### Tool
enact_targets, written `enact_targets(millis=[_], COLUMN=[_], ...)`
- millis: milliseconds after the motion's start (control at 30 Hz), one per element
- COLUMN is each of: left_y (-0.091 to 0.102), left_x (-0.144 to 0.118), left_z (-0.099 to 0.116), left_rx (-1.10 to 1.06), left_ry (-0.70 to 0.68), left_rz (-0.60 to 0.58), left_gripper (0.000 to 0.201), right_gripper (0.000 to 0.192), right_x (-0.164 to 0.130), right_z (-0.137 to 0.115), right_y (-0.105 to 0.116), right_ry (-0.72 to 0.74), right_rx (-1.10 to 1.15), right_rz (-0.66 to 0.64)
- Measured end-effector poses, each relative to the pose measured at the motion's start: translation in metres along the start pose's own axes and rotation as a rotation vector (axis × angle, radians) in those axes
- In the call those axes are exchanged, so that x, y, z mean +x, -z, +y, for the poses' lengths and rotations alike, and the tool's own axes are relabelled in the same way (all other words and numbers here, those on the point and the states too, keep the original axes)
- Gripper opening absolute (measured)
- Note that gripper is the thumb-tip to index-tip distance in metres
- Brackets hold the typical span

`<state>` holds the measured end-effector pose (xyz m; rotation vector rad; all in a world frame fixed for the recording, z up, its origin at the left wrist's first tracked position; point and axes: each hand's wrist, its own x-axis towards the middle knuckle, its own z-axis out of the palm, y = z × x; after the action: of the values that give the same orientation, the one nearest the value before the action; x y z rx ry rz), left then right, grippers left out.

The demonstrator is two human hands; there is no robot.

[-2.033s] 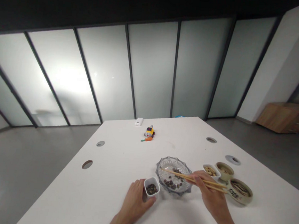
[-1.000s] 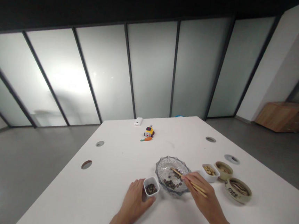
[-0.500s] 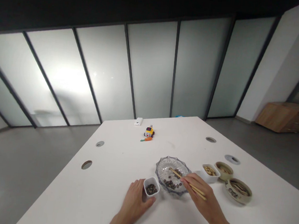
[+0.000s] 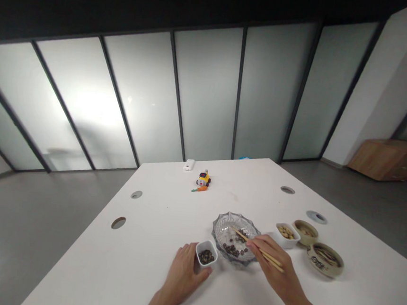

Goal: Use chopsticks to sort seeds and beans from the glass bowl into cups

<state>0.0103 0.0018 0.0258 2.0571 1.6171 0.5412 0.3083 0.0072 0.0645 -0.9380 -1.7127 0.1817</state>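
Note:
My left hand [image 4: 185, 273] is curled around the left side of a small white square bowl [image 4: 214, 261], thumb at its near side. Dark brown beans or seeds [image 4: 206, 256] fill its bottom. In my right hand [image 4: 275, 264] is a pair of wooden chopsticks [image 4: 268, 257], their tips down over the cut-glass dish [image 4: 220, 220]. Several more dark beans [image 4: 231, 250] lie in that dish, mostly along its near and right parts. Whether the tips pinch a bean is too small to tell.
Right of the dish stand a white bowl of pale nuts [image 4: 286, 232] and two greenish ceramic bowls, a far one [image 4: 305, 231] and a near one [image 4: 324, 260]. Farther back are a yellow toy vehicle [image 4: 204, 178], a toy carrot [image 4: 200, 189] and a white box [image 4: 189, 164]. The table [image 4: 101, 267] has round holes.
The chopsticks have shifted very slightly to the right over the glass dish. My left hand and the white bowl stay in place.

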Motion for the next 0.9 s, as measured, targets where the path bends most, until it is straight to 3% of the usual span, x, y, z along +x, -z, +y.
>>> enact_targets(millis=[333,667,900], left_y=[0.001,0.002,0.002], left_x=[0.0,-0.001,0.0], left_z=[0.0,0.0,0.001], left_rx=[0.008,-0.005,0.001], left_ry=[0.014,0.015,0.007], left_rz=[0.006,0.002,-0.004], left_gripper=[0.034,0.033,0.035], right_gripper=[0.044,0.04,0.046], right_x=[0.001,0.007,0.011], right_z=[0.007,-0.002,-0.008], right_y=[0.018,0.028,0.033], right_ry=[-0.031,0.018,0.025], right_rx=[-0.126,-0.134,-0.123], right_rz=[-0.013,0.001,-0.098])
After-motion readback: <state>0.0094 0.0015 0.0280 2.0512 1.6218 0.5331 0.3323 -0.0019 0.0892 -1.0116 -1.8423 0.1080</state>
